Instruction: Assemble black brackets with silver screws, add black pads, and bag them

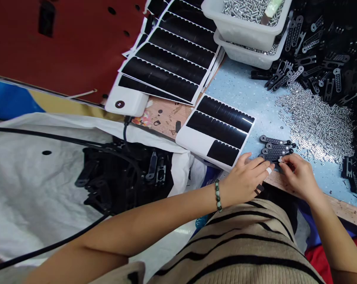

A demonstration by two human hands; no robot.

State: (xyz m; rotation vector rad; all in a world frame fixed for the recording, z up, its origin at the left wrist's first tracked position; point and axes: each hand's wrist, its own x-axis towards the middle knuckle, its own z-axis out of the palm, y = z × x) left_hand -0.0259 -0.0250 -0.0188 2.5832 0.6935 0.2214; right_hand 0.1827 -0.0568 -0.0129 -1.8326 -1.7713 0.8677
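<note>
1. Links (pixel 273 140) are lying side by side near the table edge (pixel 341 213), the nearest one partly hiding behind my fingers.
2. My left hand (pixel 246 179) is bending over them; my right hand (pixel 302 177) is holding thumb and finger near a pale speck. I am not managing to tell whether either is gripping anything.
3. I am judging a drop likeliest: both hands are working right at the edge, so a nudge could be sending a link over.
4. Nuts (pixel 302 134) and screws (pixel 335 126) are lying loose beyond my right hand; a wide sweep could be scattering them.
5. Sheet (pixel 216 122) is crowding my left side, and a careless wrist could be creasing it.
6. Tubs (pixel 246 31) are standing stacked farther back.
</note>
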